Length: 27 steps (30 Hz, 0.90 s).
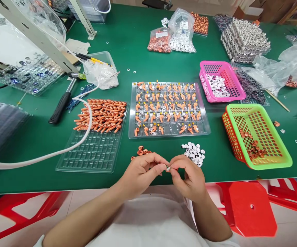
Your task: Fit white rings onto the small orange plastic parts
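My left hand [147, 173] and my right hand [188, 175] meet above the table's front edge. Thumbs and fingers of both pinch a small whitish part [168, 168], mostly covered by the fingertips, so its exact kind is unclear. Just beyond my left hand lies a small pile of copper-coloured cup-shaped pieces [141, 150]. White round discs [194, 152] with dark marks lie loose beyond my right hand. Farther back, a clear compartment tray [169, 134] holds rows of curved orange pieces with yellow tips; several compartments in its front row hold nothing.
At left, another clear tray [86, 154] carries stacked copper-coloured tubes [100, 115]; a white hose [86, 132] crosses it. A hammer [63, 103] lies beyond. On the right stand a green basket [279, 151] with copper pieces and a pink basket [232, 73] with white discs. Bagged parts [160, 43] sit behind.
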Each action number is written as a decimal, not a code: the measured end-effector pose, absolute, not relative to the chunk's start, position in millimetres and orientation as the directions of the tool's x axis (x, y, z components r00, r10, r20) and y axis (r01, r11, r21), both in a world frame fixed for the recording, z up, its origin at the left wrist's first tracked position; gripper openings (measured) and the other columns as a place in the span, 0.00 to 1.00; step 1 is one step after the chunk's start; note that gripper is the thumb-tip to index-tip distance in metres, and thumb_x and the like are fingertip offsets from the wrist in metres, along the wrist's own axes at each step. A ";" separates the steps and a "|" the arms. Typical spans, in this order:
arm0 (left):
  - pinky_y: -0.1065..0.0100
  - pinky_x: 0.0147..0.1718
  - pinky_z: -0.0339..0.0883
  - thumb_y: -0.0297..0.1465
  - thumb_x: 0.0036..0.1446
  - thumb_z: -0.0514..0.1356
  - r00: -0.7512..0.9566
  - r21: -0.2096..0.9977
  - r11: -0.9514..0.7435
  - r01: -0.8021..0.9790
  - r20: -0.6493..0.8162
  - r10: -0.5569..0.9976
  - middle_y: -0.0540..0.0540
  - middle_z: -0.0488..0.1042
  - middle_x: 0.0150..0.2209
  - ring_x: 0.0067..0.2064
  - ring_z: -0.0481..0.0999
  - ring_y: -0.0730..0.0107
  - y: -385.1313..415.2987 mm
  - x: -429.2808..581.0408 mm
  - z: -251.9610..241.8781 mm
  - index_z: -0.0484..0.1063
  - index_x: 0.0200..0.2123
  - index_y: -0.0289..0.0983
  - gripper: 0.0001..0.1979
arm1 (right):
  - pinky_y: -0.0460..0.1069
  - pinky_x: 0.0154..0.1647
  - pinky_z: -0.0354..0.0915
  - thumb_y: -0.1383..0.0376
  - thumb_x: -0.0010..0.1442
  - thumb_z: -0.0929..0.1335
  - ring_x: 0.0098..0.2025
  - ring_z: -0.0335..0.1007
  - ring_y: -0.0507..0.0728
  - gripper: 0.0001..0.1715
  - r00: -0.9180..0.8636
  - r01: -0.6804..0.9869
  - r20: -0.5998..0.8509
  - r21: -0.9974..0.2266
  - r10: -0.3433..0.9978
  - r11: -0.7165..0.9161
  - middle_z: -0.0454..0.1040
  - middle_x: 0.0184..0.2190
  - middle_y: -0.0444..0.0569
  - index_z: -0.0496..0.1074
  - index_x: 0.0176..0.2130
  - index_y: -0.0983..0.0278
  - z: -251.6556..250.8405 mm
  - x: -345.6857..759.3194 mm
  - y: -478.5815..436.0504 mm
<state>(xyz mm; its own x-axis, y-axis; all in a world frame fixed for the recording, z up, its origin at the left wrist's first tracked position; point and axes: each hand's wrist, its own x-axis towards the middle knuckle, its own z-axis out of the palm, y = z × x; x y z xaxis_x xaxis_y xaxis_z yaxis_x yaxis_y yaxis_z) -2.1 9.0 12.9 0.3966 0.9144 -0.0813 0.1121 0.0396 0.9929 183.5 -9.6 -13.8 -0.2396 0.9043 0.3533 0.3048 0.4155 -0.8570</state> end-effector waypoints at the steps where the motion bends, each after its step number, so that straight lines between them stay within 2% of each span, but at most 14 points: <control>1: 0.68 0.30 0.76 0.28 0.63 0.59 0.427 0.993 0.100 0.057 -0.115 0.897 0.44 0.80 0.31 0.31 0.79 0.68 10.9 -3.1 13.2 0.76 0.36 0.37 0.06 | 0.48 0.32 0.68 0.74 0.62 0.65 0.34 0.72 0.53 0.09 -0.266 0.275 0.357 -0.862 0.895 0.426 0.75 0.32 0.46 0.67 0.39 0.60 -14.0 185.5 -9.6; 6: 0.64 0.30 0.77 0.33 0.59 0.64 0.516 0.968 0.238 -0.083 -0.163 0.841 0.44 0.78 0.31 0.31 0.79 0.66 15.8 -3.7 10.5 0.75 0.32 0.37 0.06 | 0.50 0.32 0.70 0.72 0.63 0.65 0.35 0.72 0.55 0.09 -0.328 0.183 0.397 -0.864 0.857 0.470 0.74 0.35 0.49 0.67 0.43 0.59 -16.8 188.5 -10.6; 16: 0.67 0.31 0.74 0.35 0.54 0.69 0.561 0.957 0.279 -0.077 -0.190 0.806 0.47 0.75 0.29 0.31 0.76 0.69 17.4 -10.7 13.6 0.74 0.28 0.37 0.10 | 0.49 0.33 0.71 0.71 0.65 0.64 0.37 0.74 0.55 0.09 -0.417 0.137 0.411 -0.853 0.810 0.503 0.76 0.35 0.49 0.66 0.44 0.58 -13.1 187.9 -7.5; 27: 0.69 0.31 0.66 0.28 0.63 0.56 0.646 0.992 0.079 0.094 -0.121 0.754 0.48 0.71 0.31 0.31 0.69 0.70 17.3 -15.5 18.8 0.70 0.32 0.39 0.07 | 0.47 0.34 0.67 0.72 0.63 0.66 0.35 0.71 0.53 0.10 -0.483 0.129 0.381 -0.859 0.788 0.495 0.75 0.35 0.47 0.66 0.43 0.59 -10.8 189.8 -5.6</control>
<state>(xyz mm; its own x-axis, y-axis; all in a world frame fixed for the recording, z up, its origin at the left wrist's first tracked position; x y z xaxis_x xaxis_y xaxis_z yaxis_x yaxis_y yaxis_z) -15.5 17.3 18.8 0.6461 0.7536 -0.1211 0.0936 0.0792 0.9925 189.8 -5.6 -10.8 -0.4830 0.7882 0.3814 0.1290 0.4948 -0.8594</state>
